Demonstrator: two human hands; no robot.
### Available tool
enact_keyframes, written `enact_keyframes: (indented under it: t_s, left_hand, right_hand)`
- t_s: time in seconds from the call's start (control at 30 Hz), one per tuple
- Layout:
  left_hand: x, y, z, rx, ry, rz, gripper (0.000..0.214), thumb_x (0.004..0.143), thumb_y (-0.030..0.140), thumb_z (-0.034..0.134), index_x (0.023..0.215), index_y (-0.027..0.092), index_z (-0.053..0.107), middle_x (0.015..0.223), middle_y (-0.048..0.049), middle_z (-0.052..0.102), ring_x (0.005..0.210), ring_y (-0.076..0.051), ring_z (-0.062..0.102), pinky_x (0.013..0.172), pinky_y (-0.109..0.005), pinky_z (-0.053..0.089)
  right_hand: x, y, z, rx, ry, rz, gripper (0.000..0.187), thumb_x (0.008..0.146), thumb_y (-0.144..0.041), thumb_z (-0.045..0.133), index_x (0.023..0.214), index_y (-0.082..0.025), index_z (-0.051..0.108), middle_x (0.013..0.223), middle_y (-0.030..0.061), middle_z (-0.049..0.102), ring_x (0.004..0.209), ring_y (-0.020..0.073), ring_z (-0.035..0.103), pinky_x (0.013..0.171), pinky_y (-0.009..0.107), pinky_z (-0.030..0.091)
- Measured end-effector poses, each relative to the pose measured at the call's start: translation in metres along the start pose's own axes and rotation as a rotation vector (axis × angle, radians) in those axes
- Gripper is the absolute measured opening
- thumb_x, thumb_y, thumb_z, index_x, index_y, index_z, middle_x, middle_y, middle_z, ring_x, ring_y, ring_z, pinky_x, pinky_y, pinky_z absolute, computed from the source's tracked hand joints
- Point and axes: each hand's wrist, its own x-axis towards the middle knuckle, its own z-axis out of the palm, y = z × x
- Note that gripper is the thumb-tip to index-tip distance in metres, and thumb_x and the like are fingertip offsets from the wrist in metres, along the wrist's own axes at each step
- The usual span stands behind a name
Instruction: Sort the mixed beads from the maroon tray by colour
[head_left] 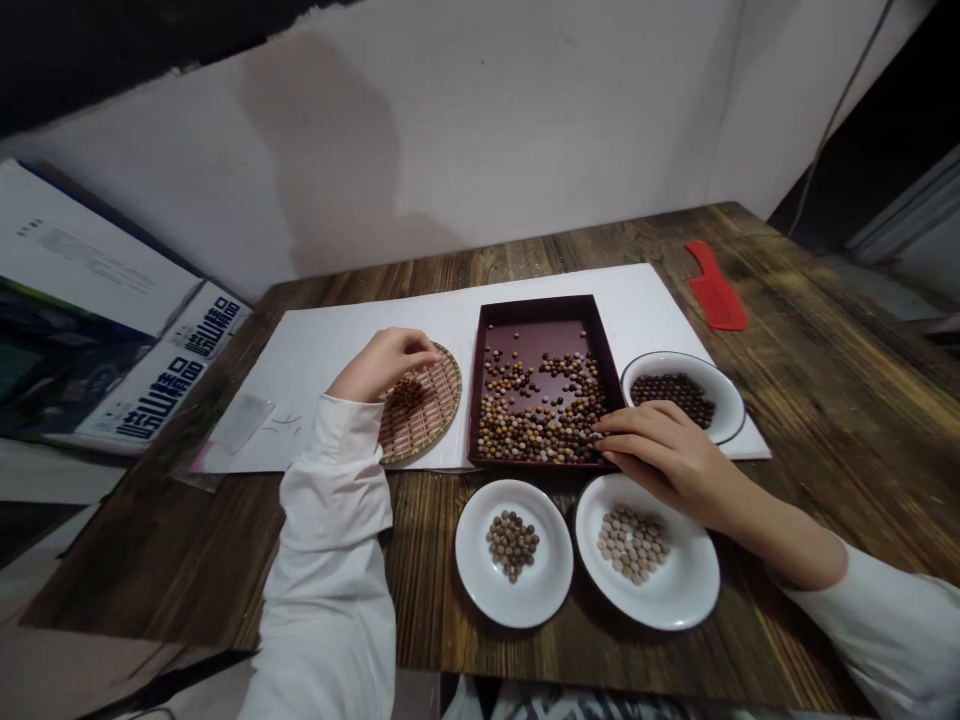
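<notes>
My left hand [390, 362] is over a round woven tray [439, 395], its thumb and fingers drawn together. Whether a bead is between them is too small to see. Small reddish-brown beads [406, 394] lie on the tray below it. My right hand [667, 450] reaches over the near right corner of a dark red box [478, 400], fingers stretched out and fingertips at the mixed beads [536, 425] inside. Its thumb is hidden. The beads are brown, yellow and pale, heaped mostly toward the box's near side.
A white bowl [731, 425] of dark beads stands right of the box. In front are a small plate [480, 590] of brownish beads and a larger plate [667, 605] of pale ones. A red comb [716, 295], white board [292, 350], plastic bag [241, 425] and printed carton [150, 400] are around.
</notes>
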Motion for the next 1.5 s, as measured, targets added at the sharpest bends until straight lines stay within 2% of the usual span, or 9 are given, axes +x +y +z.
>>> enact_keyframes:
  t_s: [0.17,0.33,0.5,0.6,0.8,0.93,1.1,1.3,1.5]
  left_hand:
    - [0.001,0.009,0.007,-0.369,0.027,0.065,0.03,0.077,0.042,0.073,0.081,0.013,0.071,0.077,-0.0035,0.068,0.072,-0.012,0.057,0.07,-0.024,0.044]
    - [0.003,0.016,0.022,-0.663,-0.075,0.066,0.029,0.074,0.039,0.078,0.088,0.013,0.075,0.09,-0.007,0.073,0.078,-0.011,0.061,0.075,-0.024,0.047]
    - [0.0,0.029,0.034,-0.792,-0.177,0.078,0.021,0.076,0.03,0.078,0.091,0.015,0.077,0.09,-0.0054,0.074,0.076,-0.008,0.062,0.075,-0.021,0.048]
    - [-0.003,0.041,0.045,-0.738,-0.264,0.129,0.018,0.078,0.026,0.077,0.093,0.016,0.076,0.09,-0.0041,0.074,0.077,-0.008,0.064,0.075,-0.02,0.049]
    - [-0.017,0.072,0.068,-0.644,-0.578,0.173,0.015,0.079,0.02,0.075,0.093,0.015,0.074,0.094,-0.003,0.074,0.086,-0.01,0.067,0.082,-0.023,0.052]
    - [-0.03,0.086,0.073,-0.623,-0.678,0.206,0.017,0.082,0.019,0.072,0.098,0.015,0.07,0.094,-0.0032,0.073,0.088,-0.01,0.067,0.083,-0.023,0.052]
    - [-0.051,0.106,0.081,-0.433,-0.625,0.409,0.024,0.09,0.019,0.063,0.113,0.014,0.064,0.096,-0.0043,0.072,0.088,-0.011,0.066,0.083,-0.022,0.051]
    - [-0.072,0.122,0.111,-0.084,-0.485,0.671,0.013,0.094,0.016,0.053,0.102,0.014,0.064,0.102,-0.0055,0.069,0.095,-0.015,0.062,0.086,-0.026,0.045]
    - [-0.07,0.112,0.137,0.074,-0.467,0.703,0.013,0.095,0.015,0.047,0.091,0.017,0.058,0.088,-0.0012,0.065,0.082,-0.015,0.059,0.074,-0.027,0.044]
  right_hand:
    - [0.0,0.0,0.0,-0.016,-0.014,-0.017,0.016,0.091,-0.009,0.056,0.104,-0.017,0.059,0.105,0.0089,0.07,0.098,0.0182,0.064,0.085,0.037,0.043]
    - [0.0,0.0,0.0,-0.013,-0.016,-0.015,0.016,0.091,-0.009,0.056,0.104,-0.017,0.059,0.105,0.0092,0.07,0.097,0.0181,0.064,0.086,0.036,0.042]
    - [0.0,0.0,0.0,-0.012,-0.018,-0.012,0.015,0.091,-0.01,0.055,0.104,-0.017,0.059,0.105,0.009,0.07,0.097,0.018,0.064,0.085,0.036,0.042]
    - [0.0,0.0,0.001,-0.02,-0.033,-0.007,0.015,0.091,-0.01,0.055,0.104,-0.017,0.059,0.106,0.0087,0.07,0.098,0.0182,0.063,0.086,0.037,0.041]
    - [-0.001,-0.001,0.002,-0.022,-0.024,0.024,0.014,0.093,-0.013,0.053,0.104,-0.019,0.059,0.105,0.0075,0.07,0.098,0.0182,0.063,0.086,0.037,0.041]
    - [0.0,-0.001,0.001,-0.045,-0.027,0.011,0.012,0.094,-0.014,0.052,0.103,-0.019,0.058,0.104,0.0071,0.07,0.095,0.0177,0.063,0.085,0.037,0.042]
    - [0.002,-0.001,-0.002,-0.056,-0.028,-0.003,0.01,0.096,-0.017,0.049,0.1,-0.019,0.058,0.1,0.0072,0.07,0.092,0.0175,0.063,0.083,0.036,0.042]
    - [0.002,-0.001,-0.001,-0.056,-0.023,-0.019,0.013,0.097,-0.022,0.048,0.102,-0.017,0.06,0.102,0.0087,0.071,0.094,0.0188,0.063,0.082,0.037,0.042]
    - [0.001,0.0,0.001,-0.024,-0.03,0.028,0.012,0.096,-0.021,0.05,0.101,-0.019,0.061,0.103,0.0071,0.071,0.093,0.0176,0.063,0.083,0.037,0.042]
